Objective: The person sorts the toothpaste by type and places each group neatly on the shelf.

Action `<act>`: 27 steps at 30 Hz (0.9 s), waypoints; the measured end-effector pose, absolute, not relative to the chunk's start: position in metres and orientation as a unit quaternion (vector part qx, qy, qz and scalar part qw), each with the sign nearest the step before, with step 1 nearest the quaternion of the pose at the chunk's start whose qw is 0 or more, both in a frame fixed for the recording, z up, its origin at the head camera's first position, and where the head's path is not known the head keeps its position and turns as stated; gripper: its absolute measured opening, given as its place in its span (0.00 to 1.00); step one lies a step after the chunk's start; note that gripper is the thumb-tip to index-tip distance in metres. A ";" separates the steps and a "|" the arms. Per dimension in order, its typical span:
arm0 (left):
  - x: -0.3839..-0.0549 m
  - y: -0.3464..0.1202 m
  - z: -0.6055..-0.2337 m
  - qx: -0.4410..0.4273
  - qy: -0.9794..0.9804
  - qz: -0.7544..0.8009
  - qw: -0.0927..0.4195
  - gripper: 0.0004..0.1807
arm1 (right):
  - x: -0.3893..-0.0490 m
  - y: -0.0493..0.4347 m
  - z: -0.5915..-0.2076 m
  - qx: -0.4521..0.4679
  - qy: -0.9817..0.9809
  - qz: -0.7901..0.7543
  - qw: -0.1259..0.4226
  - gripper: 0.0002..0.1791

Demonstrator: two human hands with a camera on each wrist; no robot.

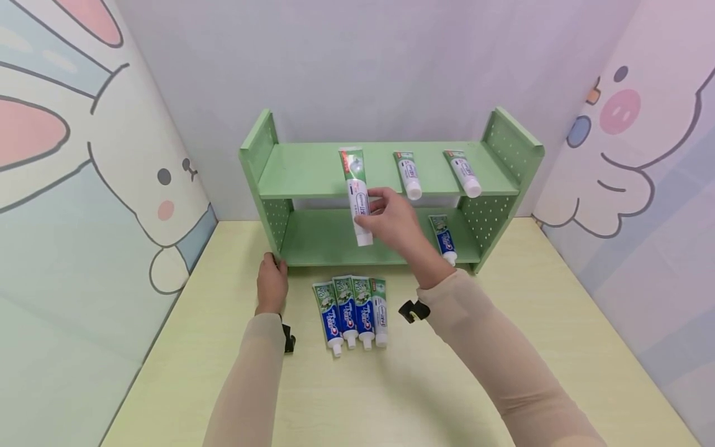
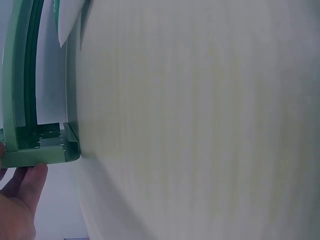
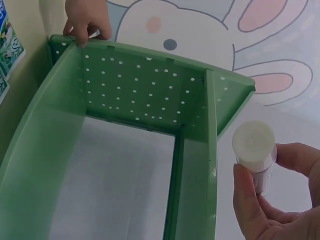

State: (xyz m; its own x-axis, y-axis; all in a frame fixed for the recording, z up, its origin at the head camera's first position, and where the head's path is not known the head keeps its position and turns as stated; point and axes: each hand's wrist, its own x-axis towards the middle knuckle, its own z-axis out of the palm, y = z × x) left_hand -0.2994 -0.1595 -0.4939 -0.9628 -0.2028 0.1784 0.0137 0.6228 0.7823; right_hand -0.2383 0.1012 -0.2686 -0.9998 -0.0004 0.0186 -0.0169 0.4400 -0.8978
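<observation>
My right hand (image 1: pixel 393 220) pinches a white-and-green toothpaste tube (image 1: pixel 359 202) near its capped lower end, in front of the upper tier of a green two-tier shelf (image 1: pixel 307 167). In the right wrist view the white cap (image 3: pixel 253 142) faces the camera between thumb and fingers. My left hand (image 1: pixel 272 285) grips the shelf's left side panel (image 2: pixel 35 156) low at the front corner. Two similar tubes, a middle one (image 1: pixel 409 174) and a right one (image 1: pixel 462 172), lie on the upper tier, caps forward. A blue-and-green toothpaste tube (image 1: pixel 443 239) lies on the lower tier at the right.
On the pale wooden table (image 1: pixel 335 403), in front of the shelf, several tubes lie side by side: blue-and-green ones (image 1: pixel 346 310) and, at their right end, a white-and-green one (image 1: pixel 380 313). Walls with cartoon animals (image 1: pixel 156 180) enclose the table at left, back and right.
</observation>
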 end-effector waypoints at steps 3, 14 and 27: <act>-0.299 -0.160 -0.494 0.051 -0.893 -0.430 0.127 0.17 | -0.242 0.100 -0.267 0.001 -0.846 0.533 0.011 0.34; -0.298 -0.160 -0.492 0.048 -0.891 -0.434 0.125 0.17 | -0.256 0.094 -0.260 -0.024 -0.847 0.531 0.020 0.33; -0.301 -0.161 -0.496 0.040 -0.893 -0.428 0.133 0.16 | -0.273 0.090 -0.259 -0.034 -0.840 0.540 0.046 0.33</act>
